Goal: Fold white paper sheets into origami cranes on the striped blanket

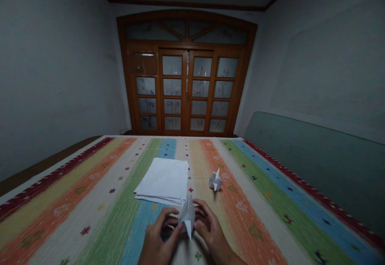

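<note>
Between my two hands, just above the striped tablecloth, is a folded white paper figure (187, 215) with a pointed tip at the top and another pointing toward me. My left hand (162, 233) pinches its left side with thumb and fingers. On the opposite side my right hand (209, 227) grips it, fingers curled and thumb near the lower edge. A second folded paper figure (215, 180), small and with pointed ends, stands on the cloth ahead and to the right. Ahead and to the left lies a stack of white paper sheets (164, 180), its edges slightly uneven.
The table wears a colourful striped tablecloth (114, 204) with small printed motifs. A pale green board or seat back (315, 156) runs along the right side. Beyond the table's far edge stand wooden doors (187, 92) with glass panes, between grey walls.
</note>
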`<state>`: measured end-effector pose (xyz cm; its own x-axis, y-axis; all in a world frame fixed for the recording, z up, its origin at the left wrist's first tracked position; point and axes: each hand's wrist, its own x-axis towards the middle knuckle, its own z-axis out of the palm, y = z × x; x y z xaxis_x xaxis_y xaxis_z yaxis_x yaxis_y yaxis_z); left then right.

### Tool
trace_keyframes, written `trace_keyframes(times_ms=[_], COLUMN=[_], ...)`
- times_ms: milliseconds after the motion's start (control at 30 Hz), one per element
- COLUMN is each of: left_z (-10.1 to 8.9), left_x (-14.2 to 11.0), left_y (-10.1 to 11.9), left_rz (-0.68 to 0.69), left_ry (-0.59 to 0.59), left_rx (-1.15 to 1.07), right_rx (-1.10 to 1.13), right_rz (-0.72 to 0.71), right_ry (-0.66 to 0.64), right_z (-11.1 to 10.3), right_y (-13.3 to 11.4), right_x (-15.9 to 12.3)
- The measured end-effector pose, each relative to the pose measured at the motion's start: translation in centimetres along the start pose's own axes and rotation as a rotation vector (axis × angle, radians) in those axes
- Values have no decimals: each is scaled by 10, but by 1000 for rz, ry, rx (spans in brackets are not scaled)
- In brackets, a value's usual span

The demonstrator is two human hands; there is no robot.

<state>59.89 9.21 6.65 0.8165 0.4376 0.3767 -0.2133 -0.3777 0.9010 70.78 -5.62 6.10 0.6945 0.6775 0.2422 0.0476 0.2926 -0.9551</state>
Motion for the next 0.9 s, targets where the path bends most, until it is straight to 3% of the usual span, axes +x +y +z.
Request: trace_keyframes(times_ms=[133,433,533,700,900], left_z=[1,2,-3,-16,-24], left_x=[2,4,7,16,22], left_y=[4,8,8,15,22], left_rz=[-64,-143,-88,-3,79], left_ry=[8,-100,-166,-131,-211], left_rx=[-65,-79,-116,-65,8], right_rx=[50,88,105,56,8], right_rz=[-12,110,130,175,157], right_ry=[-64,13,6,-63,-99], right_z=[1,6,7,9,8], right_y=[6,8,11,14,17], right_x=[0,2,2,0,-2])
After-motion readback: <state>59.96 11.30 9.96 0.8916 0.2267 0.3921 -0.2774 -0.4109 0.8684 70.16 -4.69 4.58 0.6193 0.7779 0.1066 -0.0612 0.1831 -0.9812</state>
